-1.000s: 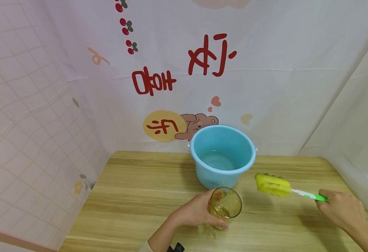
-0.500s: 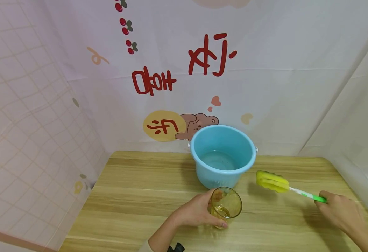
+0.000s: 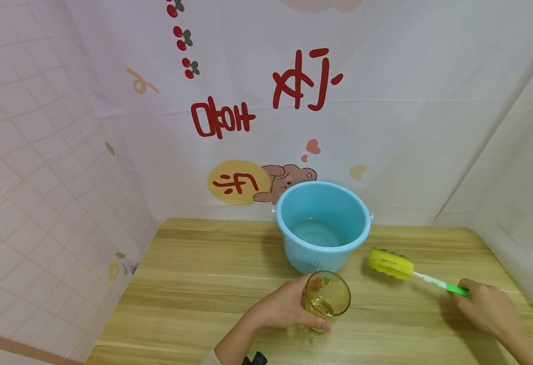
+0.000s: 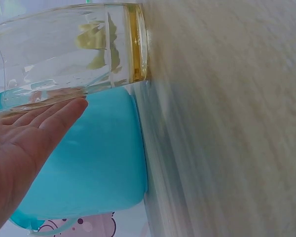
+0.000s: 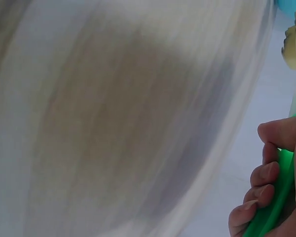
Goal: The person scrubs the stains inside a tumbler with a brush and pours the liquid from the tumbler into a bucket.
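Note:
An amber-tinted glass (image 3: pixel 335 291) stands upright on the table in front of the bucket, and my left hand (image 3: pixel 284 306) holds it from the left with thumb and fingers around its side. In the left wrist view the glass (image 4: pixel 59 47) has its base on the wood. My right hand (image 3: pixel 490 306) grips the green handle of a sponge bottle brush (image 3: pixel 391 263). The yellow sponge head points left, held above the table to the right of the glass. In the right wrist view the fingers curl round the green handle (image 5: pixel 281 192).
A light blue bucket (image 3: pixel 312 258) with some water in it stands at the back middle of the wooden table (image 3: pixel 193 284). White printed cloth (image 3: pixel 385 132) hangs behind the table and along both sides.
The right hand and brush have moved slightly; the sponge head first rose, then shifted a little left. Left hand, glass and bucket have stayed in place.

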`<state>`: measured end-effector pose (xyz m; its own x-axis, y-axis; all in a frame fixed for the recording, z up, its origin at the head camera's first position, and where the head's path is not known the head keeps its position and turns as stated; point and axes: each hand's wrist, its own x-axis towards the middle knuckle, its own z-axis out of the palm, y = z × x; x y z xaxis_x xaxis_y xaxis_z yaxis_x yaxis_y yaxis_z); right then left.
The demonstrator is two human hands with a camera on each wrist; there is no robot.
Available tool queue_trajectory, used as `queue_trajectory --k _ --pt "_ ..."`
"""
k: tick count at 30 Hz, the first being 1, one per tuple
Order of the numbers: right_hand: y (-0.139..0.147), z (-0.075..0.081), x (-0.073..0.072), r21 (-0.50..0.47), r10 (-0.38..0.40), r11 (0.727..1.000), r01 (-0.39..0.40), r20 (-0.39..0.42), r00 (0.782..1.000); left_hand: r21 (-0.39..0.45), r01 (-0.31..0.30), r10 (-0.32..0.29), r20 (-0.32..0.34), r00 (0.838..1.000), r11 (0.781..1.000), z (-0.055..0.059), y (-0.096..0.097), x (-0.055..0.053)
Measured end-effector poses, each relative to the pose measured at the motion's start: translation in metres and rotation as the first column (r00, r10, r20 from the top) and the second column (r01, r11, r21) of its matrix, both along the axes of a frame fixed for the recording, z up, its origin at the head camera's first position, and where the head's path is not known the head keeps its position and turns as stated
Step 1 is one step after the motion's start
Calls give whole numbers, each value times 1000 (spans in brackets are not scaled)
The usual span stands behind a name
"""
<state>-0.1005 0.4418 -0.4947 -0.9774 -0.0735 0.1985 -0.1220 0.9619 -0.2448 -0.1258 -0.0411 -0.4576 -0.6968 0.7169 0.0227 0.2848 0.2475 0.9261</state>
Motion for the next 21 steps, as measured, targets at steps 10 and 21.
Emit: queue_trajectory --k 10,21 --pt "-2 -7 -2 -33 19 999 -18 25 1000 -7 -3 2 -1 1000 1000 0 0 0" --pt "0 -14 -5 -54 7 999 -3 59 998 -12 -7 7 11 1000 1000 0 0 0"
